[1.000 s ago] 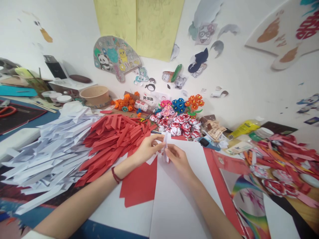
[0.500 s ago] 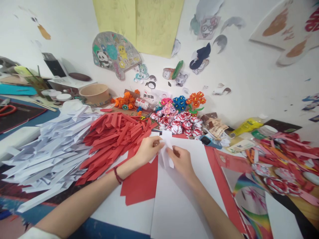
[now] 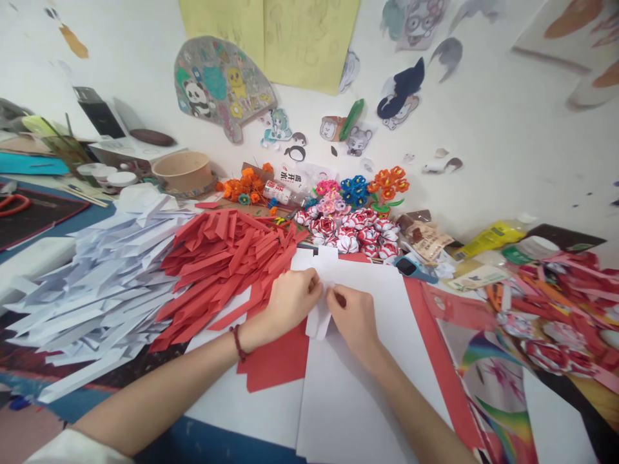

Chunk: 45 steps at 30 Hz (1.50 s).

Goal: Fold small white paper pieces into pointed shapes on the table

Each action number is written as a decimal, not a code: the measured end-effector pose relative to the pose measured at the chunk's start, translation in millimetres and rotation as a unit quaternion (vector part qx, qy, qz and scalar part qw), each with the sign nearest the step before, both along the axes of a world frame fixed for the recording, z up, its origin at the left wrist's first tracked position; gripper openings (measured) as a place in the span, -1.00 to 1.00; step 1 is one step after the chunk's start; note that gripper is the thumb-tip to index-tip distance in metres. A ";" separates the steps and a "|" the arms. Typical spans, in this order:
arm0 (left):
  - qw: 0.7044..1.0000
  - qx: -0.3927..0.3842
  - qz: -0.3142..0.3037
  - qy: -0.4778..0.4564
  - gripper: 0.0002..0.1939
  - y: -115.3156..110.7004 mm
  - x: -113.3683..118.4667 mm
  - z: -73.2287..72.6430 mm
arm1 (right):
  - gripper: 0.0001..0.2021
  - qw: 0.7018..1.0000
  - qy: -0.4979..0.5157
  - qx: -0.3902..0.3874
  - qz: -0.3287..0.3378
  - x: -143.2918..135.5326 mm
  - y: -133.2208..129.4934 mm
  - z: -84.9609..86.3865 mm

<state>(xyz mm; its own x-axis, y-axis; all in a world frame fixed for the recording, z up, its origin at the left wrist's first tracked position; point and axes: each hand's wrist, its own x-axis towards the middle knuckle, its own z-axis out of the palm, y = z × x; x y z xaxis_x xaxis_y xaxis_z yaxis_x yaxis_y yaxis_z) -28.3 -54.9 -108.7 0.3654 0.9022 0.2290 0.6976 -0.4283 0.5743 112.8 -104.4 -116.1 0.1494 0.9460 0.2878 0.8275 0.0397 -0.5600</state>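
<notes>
Between my two hands is a folded white paper strip, hanging over the stacked white paper sheets. My left hand is closed, its fingertips pinching the strip's left side. From the right, my right hand pinches the upper part with thumb and finger. The fingertips nearly meet and partly hide the paper. Red paper sheets lie under my left wrist. Just beyond the hands, the end of another white strip shows.
Heaps of folded white strips and red strips lie at left. Red-and-white paper flowers are piled against the wall. A blue watch, a yellow bottle and paper scraps are at right. Scissors rest far left.
The white strip has turned and now hangs lower, toward me. My hands have come closer together on it, the left hand's fingers more tightly curled. The view has shifted slightly.
</notes>
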 end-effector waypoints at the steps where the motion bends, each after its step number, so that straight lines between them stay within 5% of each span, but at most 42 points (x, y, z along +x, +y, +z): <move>1: 0.999 0.022 -0.005 0.022 -0.84 -1.3 0.3 -0.3 | -0.65 1.000 -0.012 -0.004 -0.003 0.3 -0.2 -0.8; 19: 0.953 0.204 -0.156 0.164 -0.78 -5.3 3.4 -8.3 | -0.87 0.995 0.096 -0.031 -0.025 27.6 -7.0 -2.4; 36: 0.955 0.201 -0.156 0.152 -0.81 -14.6 8.9 -7.2 | -0.90 1.000 0.016 -0.015 0.005 30.4 -13.1 -6.4; 45: 0.976 0.166 -0.092 0.107 -0.83 -18.7 14.4 -5.7 | -0.87 0.999 0.017 -0.024 0.014 30.2 -13.5 -4.1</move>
